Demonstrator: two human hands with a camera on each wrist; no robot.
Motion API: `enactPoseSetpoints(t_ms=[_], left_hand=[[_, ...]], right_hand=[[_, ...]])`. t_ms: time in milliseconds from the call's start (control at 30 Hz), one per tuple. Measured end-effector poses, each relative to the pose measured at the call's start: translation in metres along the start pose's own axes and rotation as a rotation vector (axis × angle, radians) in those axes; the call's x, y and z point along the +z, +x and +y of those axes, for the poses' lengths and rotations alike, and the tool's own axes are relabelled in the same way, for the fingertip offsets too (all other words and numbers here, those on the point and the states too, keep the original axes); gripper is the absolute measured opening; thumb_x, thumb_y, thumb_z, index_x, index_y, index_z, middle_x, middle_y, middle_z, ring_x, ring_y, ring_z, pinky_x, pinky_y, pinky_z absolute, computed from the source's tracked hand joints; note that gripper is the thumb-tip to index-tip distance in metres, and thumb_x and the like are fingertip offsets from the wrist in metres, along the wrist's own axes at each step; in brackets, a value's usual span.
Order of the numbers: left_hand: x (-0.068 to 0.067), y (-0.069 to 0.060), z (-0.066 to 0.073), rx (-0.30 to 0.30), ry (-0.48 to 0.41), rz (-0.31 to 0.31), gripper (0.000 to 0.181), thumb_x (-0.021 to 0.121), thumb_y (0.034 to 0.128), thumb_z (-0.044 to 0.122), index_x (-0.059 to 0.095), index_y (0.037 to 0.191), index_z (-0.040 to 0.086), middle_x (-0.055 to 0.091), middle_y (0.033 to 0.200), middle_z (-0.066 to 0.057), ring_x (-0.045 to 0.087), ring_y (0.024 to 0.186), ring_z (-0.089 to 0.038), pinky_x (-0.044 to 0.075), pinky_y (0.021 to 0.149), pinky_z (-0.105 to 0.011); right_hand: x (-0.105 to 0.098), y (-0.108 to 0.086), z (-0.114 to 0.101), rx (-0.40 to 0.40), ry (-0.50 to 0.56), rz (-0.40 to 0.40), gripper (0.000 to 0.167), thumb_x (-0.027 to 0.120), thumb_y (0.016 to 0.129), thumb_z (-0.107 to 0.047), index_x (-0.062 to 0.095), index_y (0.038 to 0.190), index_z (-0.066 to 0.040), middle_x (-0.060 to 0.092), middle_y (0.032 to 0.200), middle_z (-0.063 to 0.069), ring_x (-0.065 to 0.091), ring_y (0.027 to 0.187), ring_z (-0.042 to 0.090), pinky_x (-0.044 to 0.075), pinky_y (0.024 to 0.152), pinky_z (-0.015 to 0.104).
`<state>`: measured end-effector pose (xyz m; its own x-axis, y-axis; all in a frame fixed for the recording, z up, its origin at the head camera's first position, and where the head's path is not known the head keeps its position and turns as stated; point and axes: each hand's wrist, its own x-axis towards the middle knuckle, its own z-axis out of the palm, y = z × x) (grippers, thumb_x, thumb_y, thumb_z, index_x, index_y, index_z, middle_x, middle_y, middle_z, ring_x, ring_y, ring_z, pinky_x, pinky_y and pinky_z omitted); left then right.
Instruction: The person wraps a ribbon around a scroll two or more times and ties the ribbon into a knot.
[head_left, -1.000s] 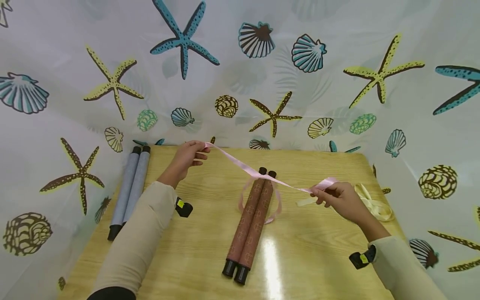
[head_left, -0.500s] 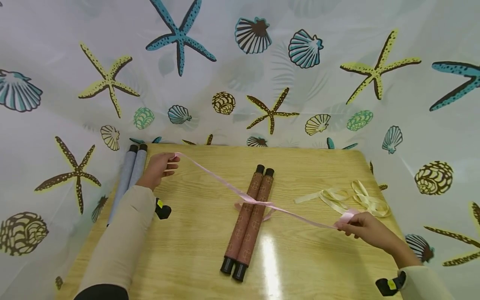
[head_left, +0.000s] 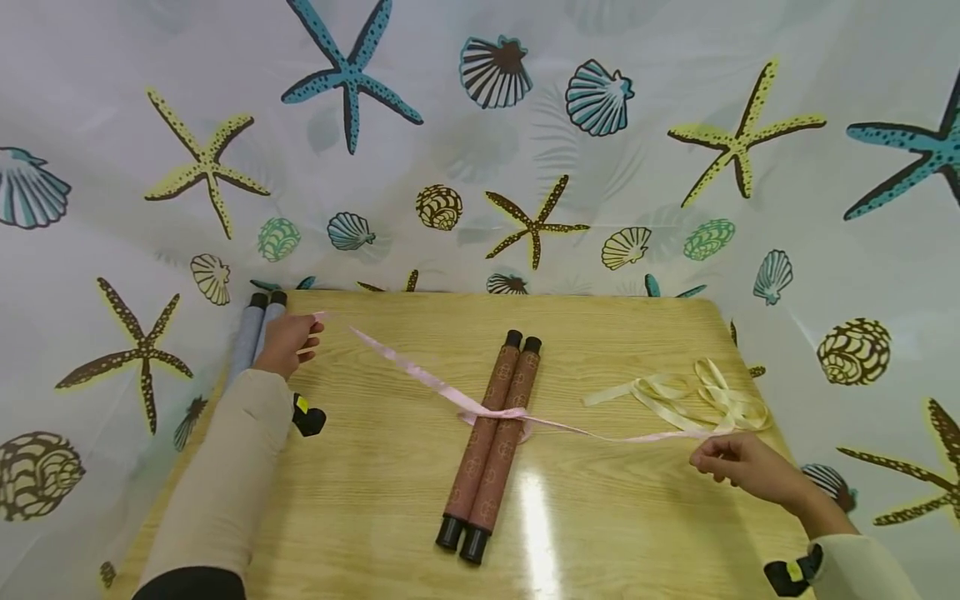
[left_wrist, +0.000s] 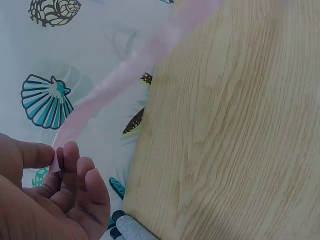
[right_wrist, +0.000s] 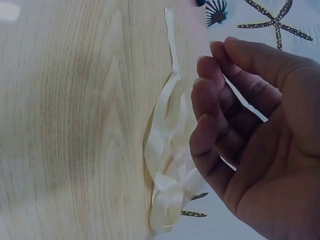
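Observation:
Two brown patterned rolls with black ends [head_left: 487,467], like a scroll, lie side by side on the wooden table. A pink ribbon [head_left: 420,375] goes around their upper part and crosses on top. My left hand [head_left: 288,342], at the table's far left, pinches one ribbon end between thumb and fingers; the left wrist view shows this pinch [left_wrist: 55,160]. At the right, my right hand [head_left: 742,467] is loosely curled, thumb near the forefinger. The ribbon's other end passes just above it, apart from the fingertips. In the right wrist view no ribbon shows between the fingers [right_wrist: 207,100].
Cream ribbon [head_left: 667,400] lies in loose loops at the table's right, behind my right hand. Two grey-blue rolls with black ends [head_left: 251,329] lie at the left edge, partly behind my left arm. A curtain with shells and starfish [head_left: 450,125] surrounds the table [head_left: 375,500].
Both hands have moved apart, drawing the pink ribbon down along the rolls and tighter around them. My right hand has let go of its end. The left hand still holds its end.

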<state>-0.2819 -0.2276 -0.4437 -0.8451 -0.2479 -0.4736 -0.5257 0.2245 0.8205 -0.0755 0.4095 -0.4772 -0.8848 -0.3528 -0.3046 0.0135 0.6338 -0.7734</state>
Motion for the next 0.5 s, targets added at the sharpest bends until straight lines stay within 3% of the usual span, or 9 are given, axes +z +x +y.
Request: enactPoseSetpoints(t_ms=[167, 333, 500], left_hand=[[-0.003, 0.000, -0.002, 0.004, -0.013, 0.019, 0.039, 0.043, 0.1050, 0.026, 0.050, 0.140, 0.010, 0.059, 0.078, 0.016, 0.056, 0.067, -0.002, 0.051, 0.068, -0.024], [0.002, -0.002, -0.002, 0.040, 0.010, -0.041, 0.045, 0.042, 0.1063, 0.029, 0.047, 0.146, 0.007, 0.058, 0.083, 0.016, 0.057, 0.072, -0.003, 0.050, 0.070, -0.025], [0.008, -0.003, -0.002, 0.056, 0.010, -0.057, 0.046, 0.042, 0.1064, 0.028, 0.046, 0.146, 0.006, 0.058, 0.081, 0.016, 0.056, 0.074, -0.006, 0.048, 0.068, -0.024]], right_hand=[[0.017, 0.016, -0.008, -0.030, -0.101, 0.094, 0.023, 0.056, 0.102, -0.018, 0.066, 0.107, 0.002, 0.064, 0.089, -0.003, 0.057, 0.072, 0.003, 0.049, 0.062, 0.026], [0.051, 0.059, -0.029, -0.026, -0.281, 0.156, 0.017, 0.063, 0.098, -0.020, 0.068, 0.106, -0.006, 0.063, 0.085, 0.000, 0.051, 0.062, 0.006, 0.044, 0.056, 0.026], [0.082, 0.096, -0.024, 0.005, -0.447, 0.165, 0.020, 0.061, 0.094, -0.015, 0.068, 0.112, -0.010, 0.058, 0.072, -0.005, 0.041, 0.053, 0.006, 0.033, 0.048, 0.023]])
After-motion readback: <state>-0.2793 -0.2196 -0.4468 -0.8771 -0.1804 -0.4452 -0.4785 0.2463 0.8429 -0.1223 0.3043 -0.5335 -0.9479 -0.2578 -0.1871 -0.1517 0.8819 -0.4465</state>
